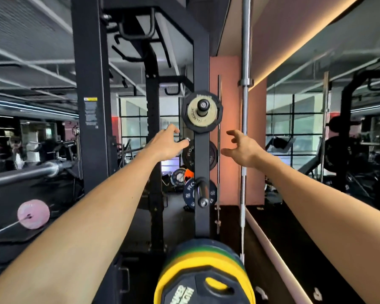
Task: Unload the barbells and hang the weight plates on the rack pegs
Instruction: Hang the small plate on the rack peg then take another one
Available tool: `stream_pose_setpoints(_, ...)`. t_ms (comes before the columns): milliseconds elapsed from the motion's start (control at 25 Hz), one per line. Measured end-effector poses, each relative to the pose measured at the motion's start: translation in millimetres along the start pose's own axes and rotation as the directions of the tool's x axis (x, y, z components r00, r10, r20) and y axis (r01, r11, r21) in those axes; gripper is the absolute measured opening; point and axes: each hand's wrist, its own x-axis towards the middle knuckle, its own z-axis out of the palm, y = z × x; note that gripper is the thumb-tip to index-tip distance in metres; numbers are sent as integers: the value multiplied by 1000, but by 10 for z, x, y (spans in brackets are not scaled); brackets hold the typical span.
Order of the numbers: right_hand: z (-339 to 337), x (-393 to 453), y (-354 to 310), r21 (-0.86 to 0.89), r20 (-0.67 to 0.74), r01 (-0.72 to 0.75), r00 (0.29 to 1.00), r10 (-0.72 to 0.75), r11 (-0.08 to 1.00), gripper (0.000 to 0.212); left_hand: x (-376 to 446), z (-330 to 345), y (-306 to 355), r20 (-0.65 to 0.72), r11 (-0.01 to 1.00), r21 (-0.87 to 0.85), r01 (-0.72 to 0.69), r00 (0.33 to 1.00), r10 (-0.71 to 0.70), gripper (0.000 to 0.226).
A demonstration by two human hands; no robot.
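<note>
The black rack upright (201, 150) stands at centre, carrying storage pegs at several heights. At near bottom, a stack of large plates (204, 270) in yellow, green and dark tones already hangs on the lowest visible peg. Higher up, a blue plate marked 20 (190, 194) sits behind the upright beside a bare peg (203, 194), and above it a black plate (188, 153) hangs on the far side. Near the top, a small pale plate over a black one (201, 111) occupies the upper peg. To the left, a barbell (31, 172) lies on the rack with its visible sleeve bare; lower left, a second bar bears a pink plate (33, 214), so unloading appears unfinished. The left hand (166, 143) reaches toward the upright with fingers spread, holding nothing, fingertips close to the black plate. The right hand (242, 149) hovers right of the upright, fingers loosely curled, also empty. Both hands appear either just clear of a hung plate or between loads.
</note>
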Motion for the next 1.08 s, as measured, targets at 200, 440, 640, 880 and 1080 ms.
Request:
stream_pose_setpoints(200,-377,245,-61,-36,-48,50,998,-51,998,66,253,-236,288,-94,999,19,-32,995,33,54)
stream_pose_setpoints(440,-578,546,56,-60,-77,20,997,-24,998,72,480,-341,420,-162,999,43,-22,986,29,53)
stream_pose_setpoints(640,-469,896,234,-86,-72,16,997,-22,996,60,840,-276,310,-191,993,116,21,982,1,50)
stream_pose_setpoints(880,-91,1580,513,-110,-56,30,998,-36,994,54,1605,51,-23,-198,989,145,22,980,7,46)
stream_pose_setpoints(1080,228,2324,697,-117,-75,36,996,-45,992,48,2406,382,-219,-189,985,167,-44,979,75,41)
